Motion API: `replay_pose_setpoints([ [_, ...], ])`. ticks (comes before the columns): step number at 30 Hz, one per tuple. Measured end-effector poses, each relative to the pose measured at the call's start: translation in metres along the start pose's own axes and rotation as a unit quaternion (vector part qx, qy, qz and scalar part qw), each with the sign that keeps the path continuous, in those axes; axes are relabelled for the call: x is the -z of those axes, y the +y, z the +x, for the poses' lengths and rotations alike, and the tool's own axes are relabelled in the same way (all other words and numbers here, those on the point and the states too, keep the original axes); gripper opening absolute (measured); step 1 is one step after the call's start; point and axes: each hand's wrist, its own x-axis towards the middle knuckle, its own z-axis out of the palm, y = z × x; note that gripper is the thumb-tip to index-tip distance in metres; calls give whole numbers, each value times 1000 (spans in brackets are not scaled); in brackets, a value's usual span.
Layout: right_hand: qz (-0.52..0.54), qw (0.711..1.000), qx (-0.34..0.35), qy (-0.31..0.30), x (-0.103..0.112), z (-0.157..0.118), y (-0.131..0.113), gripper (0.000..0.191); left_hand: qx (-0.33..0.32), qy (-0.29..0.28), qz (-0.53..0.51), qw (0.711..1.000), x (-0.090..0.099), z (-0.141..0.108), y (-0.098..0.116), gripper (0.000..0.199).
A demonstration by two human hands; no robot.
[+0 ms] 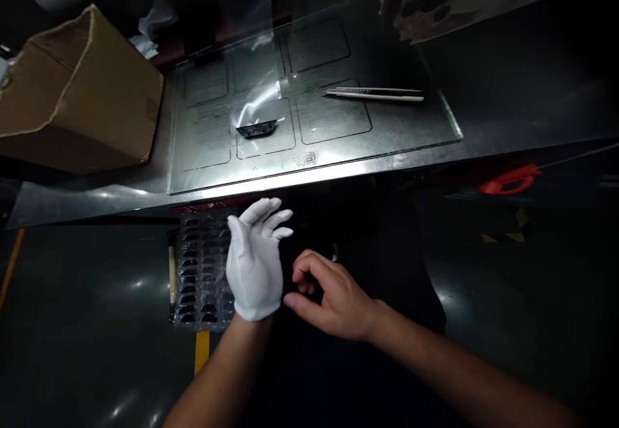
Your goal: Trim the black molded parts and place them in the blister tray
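White and snug, the glove covers the left hand, spread wide on the near side of the sheet; beside it, the bare right hand curls loosely, tips apart. Shiny metal bench under the sheet, dark floor below

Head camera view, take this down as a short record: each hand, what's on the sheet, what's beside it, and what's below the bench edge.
Left hand: in a white glove, palm toward the camera, nothing seen in it
Right hand: bare, fingers curled, beside the glove
On the clear sheet: small black part; slim tool
Left of sheet: open cardboard box
Below bench edge: clear plastic tray with dark pieces
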Motion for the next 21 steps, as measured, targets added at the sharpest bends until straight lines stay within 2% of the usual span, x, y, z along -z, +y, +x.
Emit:
replay_pose_setpoints([
  [1, -23, 999, 38, -2, -4, 0, -2, 27, -6, 31, 21, 999, 6, 7, -7, 48],
  [3, -77, 992, 98, -11, -9, 3, -2, 24, 1, 66, 64, 996, 22, 18, -25, 41],
  [5, -129, 985, 112, -30, -9, 10, 5, 19, 23, 77, 102, 992, 37, 24, -45, 38],
  [7, -171, 983, 68, -23, -2, 22, 19, 20, 48, 57, 140, 987, 46, 25, -64, 34],
  [9, -201, 979, -9, 19, 9, 34, 40, 16, 77, -1, 190, 979, 48, 21, -75, 27],
  [12, -221, 965, -106, 94, 29, 47, 76, 10, 109, -104, 268, 951, 44, 8, -71, 11],
  [15, -198, 952, -174, 153, 50, 44, 102, 11, 124, -165, 331, 921, 42, -10, -50, 20],
  [17, -147, 956, -190, 169, 64, 34, 105, 16, 126, -197, 360, 903, 45, -19, -39, 19],
  [19, -72, 966, -187, 161, 73, 21, 97, 23, 126, -227, 368, 893, 50, -22, -34, 8],
  [21, 8, 972, -178, 153, 77, 9, 86, 28, 135, -252, 356, 890, 55, -19, -35, 13],
])
